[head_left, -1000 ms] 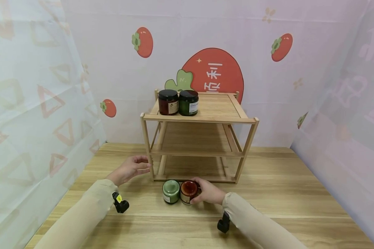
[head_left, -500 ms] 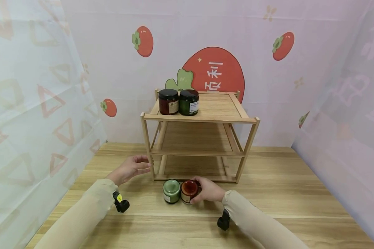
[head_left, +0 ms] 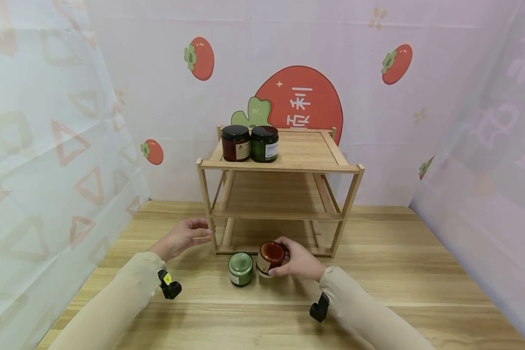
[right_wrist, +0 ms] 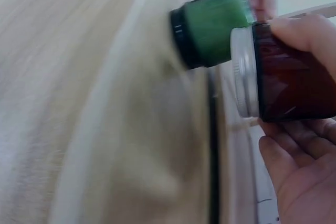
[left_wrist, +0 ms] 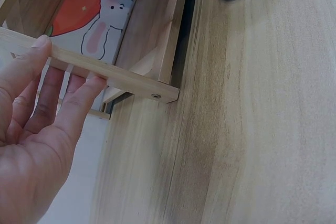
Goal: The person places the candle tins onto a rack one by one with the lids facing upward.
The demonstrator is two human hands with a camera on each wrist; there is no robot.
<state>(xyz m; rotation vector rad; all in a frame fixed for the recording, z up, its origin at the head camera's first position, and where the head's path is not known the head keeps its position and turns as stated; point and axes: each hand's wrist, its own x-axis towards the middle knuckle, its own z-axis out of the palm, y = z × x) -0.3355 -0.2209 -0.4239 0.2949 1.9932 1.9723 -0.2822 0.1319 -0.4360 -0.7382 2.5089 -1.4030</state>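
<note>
My right hand grips a red-brown glass jar between thumb and fingers, just above the table in front of the wooden shelf rack. It is upside down; its silver lid faces the table in the right wrist view. Beside it a green jar stands inverted on the table, black lid down. With thumb and fingertips, my left hand holds the rack's front left post. On the top shelf stand a dark red jar and a dark green jar, both black-lidded and upright.
The three-tier rack stands on a wood-grain table. Patterned cloth walls enclose the back and both sides. A black camera is strapped to the right wrist, another to the left.
My right hand has lifted the red-brown jar off the table, moving it slightly right and away from the green jar. The left hand stays on the post.
</note>
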